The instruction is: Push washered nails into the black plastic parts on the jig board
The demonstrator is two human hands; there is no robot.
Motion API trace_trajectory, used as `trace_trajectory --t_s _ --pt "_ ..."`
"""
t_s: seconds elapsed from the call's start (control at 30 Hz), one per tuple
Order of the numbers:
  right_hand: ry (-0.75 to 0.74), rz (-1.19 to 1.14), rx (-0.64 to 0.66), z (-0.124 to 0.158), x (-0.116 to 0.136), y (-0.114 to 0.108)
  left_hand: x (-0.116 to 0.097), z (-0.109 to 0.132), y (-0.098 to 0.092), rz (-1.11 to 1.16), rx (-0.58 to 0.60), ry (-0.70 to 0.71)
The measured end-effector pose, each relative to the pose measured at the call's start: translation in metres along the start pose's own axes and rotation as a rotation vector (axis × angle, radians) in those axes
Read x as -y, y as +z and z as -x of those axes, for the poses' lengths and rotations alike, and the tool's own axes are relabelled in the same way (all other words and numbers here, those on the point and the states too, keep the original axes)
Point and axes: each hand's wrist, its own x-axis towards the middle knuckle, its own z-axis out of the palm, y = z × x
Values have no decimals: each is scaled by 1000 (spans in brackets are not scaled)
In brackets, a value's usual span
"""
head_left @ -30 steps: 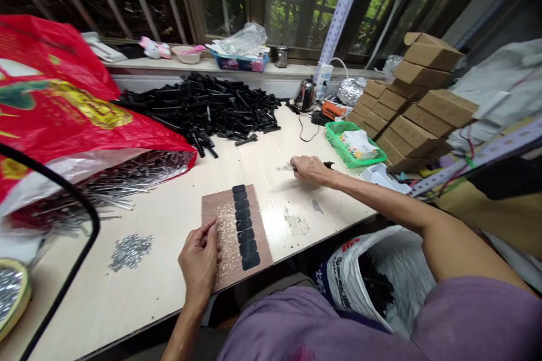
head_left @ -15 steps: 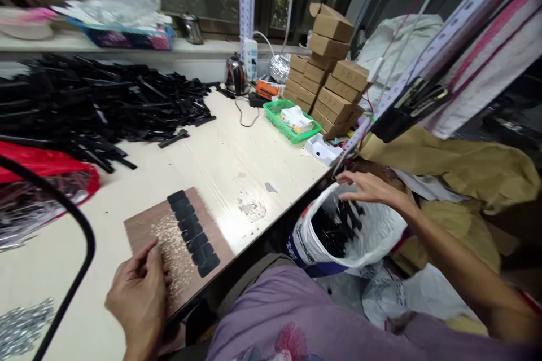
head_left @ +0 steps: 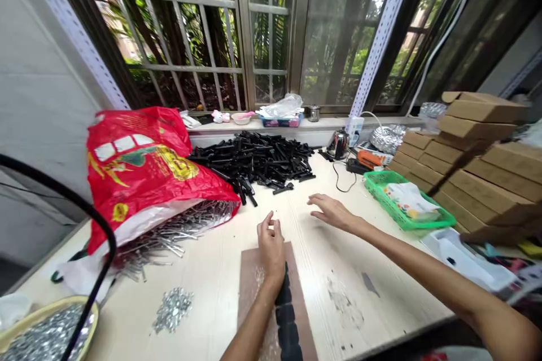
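Now, far left, the red bag (head_left: 138,172) gapes; knock it and more metal rods (head_left: 169,235) could slide across the bench (head_left: 212,287). Centre, the left hand (head_left: 271,248) hangs over the brown board (head_left: 249,271), fingers loosely curled; can't tell whether they pinch anything. Black pads (head_left: 286,316) line that board, partly hidden by the arm; one low brush could skew the row. Rightward, the right hand (head_left: 332,212) hovers, fingers apart, empty. Writing? Bold yellow lettering on the bag, unreadable from here.
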Motion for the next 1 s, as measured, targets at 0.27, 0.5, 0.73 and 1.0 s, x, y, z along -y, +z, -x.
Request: trace_trajectory --t_s 0.27,0.5,0.73,1.0 --pt "175 27 -46 -203 -14 45 45 -27 28 -63 -21 -49" --pt "193 -5 38 -262 -28 70 44 -20 37 -136 68 59" --pt "116 -4 -16 -203 -5 84 42 -22 36 -126 56 0" --pt "272 -451 -190 -144 6 83 38 -26 30 35 -19 -95"
